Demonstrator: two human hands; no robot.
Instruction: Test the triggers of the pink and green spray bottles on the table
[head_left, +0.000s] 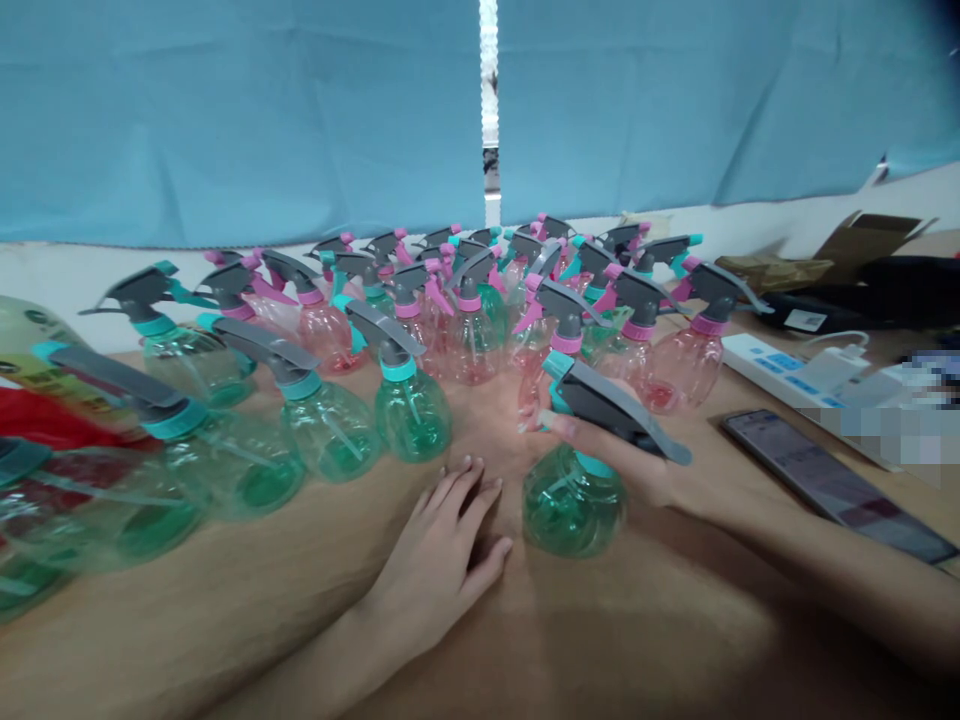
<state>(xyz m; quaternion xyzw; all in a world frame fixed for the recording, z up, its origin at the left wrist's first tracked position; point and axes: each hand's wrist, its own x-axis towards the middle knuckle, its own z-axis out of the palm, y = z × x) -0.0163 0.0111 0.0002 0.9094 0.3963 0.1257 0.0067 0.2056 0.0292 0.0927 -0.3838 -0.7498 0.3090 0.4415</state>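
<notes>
My right hand (651, 474) is wrapped round the neck of a green spray bottle (574, 515), its fingers partly hidden behind the grey spray head. The bottle stands near upright, its base on or just above the wooden table; I cannot tell which. It has a turquoise collar and nozzle. Palm down on the table, my left hand (431, 560) rests just left of that bottle with its fingers stretched and nothing in them. Closest beyond its fingertips is another green spray bottle (415, 415). Behind the right hand stands a pink spray bottle (534, 385).
More green bottles (330, 435) line the left side, and several pink ones (474, 345) crowd the back. At right lie a phone (832, 480), a white power strip (795, 385) and an opened cardboard box (862, 245). A blue cloth (315, 120) hangs behind.
</notes>
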